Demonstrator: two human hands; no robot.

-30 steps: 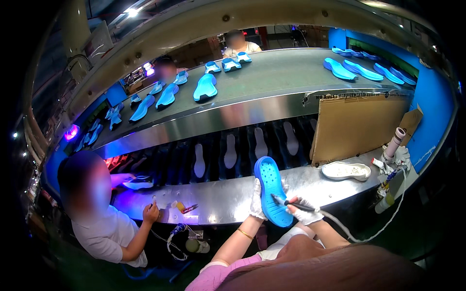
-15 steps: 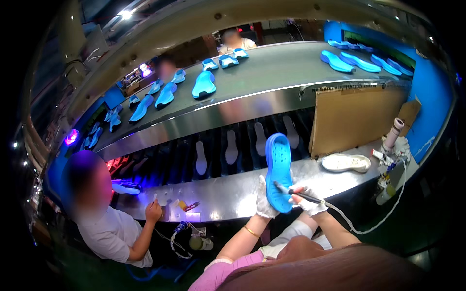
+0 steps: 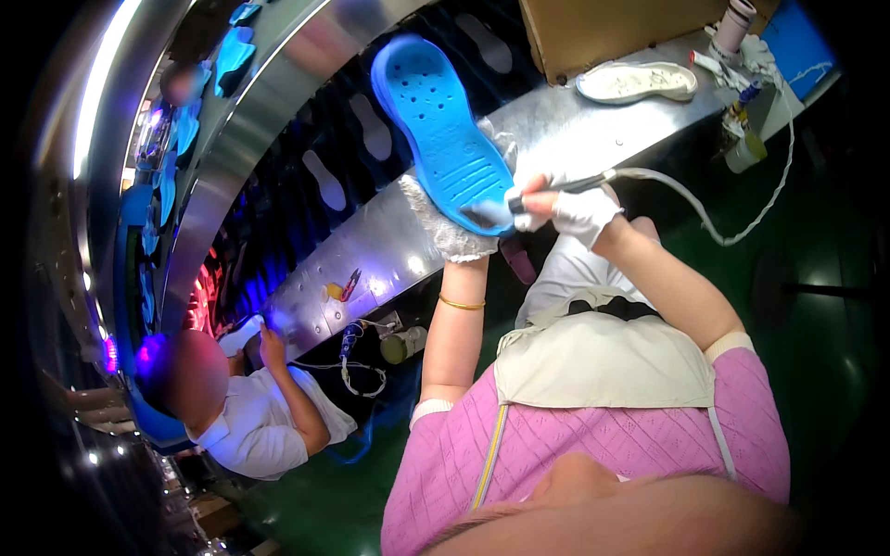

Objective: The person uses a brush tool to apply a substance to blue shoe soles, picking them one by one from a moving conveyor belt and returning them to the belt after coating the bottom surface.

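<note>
- The blue shoe sole (image 3: 440,144) is being held up in the air in front of the person, tilting with its holed toe end toward the upper left and its heel end toward the lower right, its grooved inner face showing
- The left grip (image 3: 445,222), wearing a white glove, is grasping the sole from behind, the fingers wrapping round to its right edge
- The right grip (image 3: 584,215), also gloved but with some fingertips showing bare, is clasping a dark-handled brush (image 3: 561,188)
- The brush is pointing at the heel end of the sole; blur is hiding whether its tip is touching
- A white hose (image 3: 697,211) is running from the back of the brush, sagging and curving up at the right
- Behind the sole, the metal desk (image 3: 556,125) is stretching diagonally across the view
- On the desk, a white shoe sole (image 3: 640,82) is lying to the right of the blue one, near a cardboard sheet (image 3: 640,28) that is standing upright
- At the right end, a pinkish tube (image 3: 732,30) is rising, and a bottle (image 3: 745,153) is hanging beside the desk
- Beyond the near edge, grey sole-shaped pieces (image 3: 371,127) are lying in a dark rack
- Farther left, a co-worker in a white shirt (image 3: 264,431) is holding a pale sole (image 3: 241,335), while more blue soles (image 3: 168,188) are resting on a conveyor
</note>
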